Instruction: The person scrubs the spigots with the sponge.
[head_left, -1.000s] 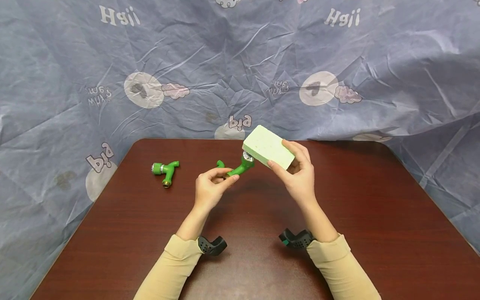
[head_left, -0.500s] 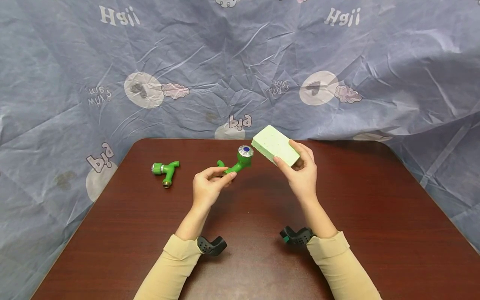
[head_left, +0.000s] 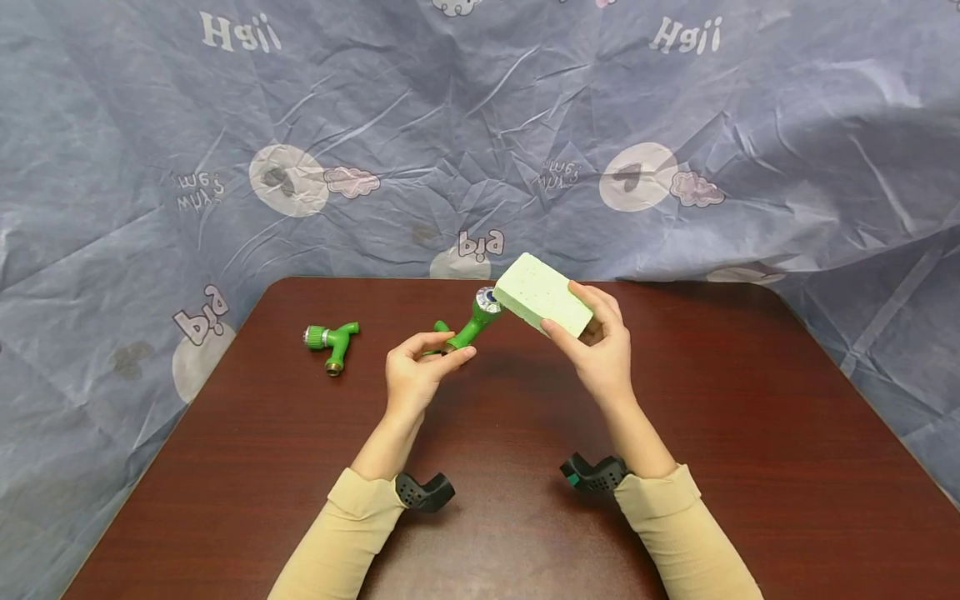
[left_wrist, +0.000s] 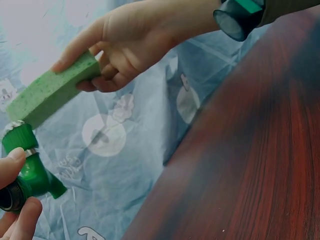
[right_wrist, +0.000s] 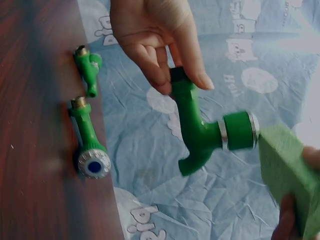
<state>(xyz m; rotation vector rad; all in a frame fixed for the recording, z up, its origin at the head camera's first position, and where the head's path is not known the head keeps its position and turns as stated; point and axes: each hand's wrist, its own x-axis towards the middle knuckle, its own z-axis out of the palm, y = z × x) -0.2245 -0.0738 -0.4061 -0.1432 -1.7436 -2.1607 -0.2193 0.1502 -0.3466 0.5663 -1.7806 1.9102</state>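
My left hand [head_left: 416, 371] pinches a green faucet [head_left: 471, 329] by its threaded inlet end, holding it above the table with its silver-rimmed knob tilted up. In my right hand [head_left: 600, 350] is a light green sponge [head_left: 543, 292], gripped between thumb and fingers. One corner of the sponge [right_wrist: 287, 160] meets the knob's silver cap in the right wrist view. From the left wrist view, the sponge [left_wrist: 55, 90] also lies against the end of the faucet [left_wrist: 35, 172]; part of the cap is hidden behind it.
A second green faucet [head_left: 335, 343] lies on the dark red table [head_left: 495, 467] at the left. Another green faucet [head_left: 441, 327] lies behind my left hand, mostly hidden; it shows fully in the right wrist view. A grey-blue patterned cloth [head_left: 420, 133] hangs behind the table.
The sponge moved right off the faucet's knob, then back left onto it. The held faucet turned a little, its blue-centred cap showing half a second ago and partly covered now.
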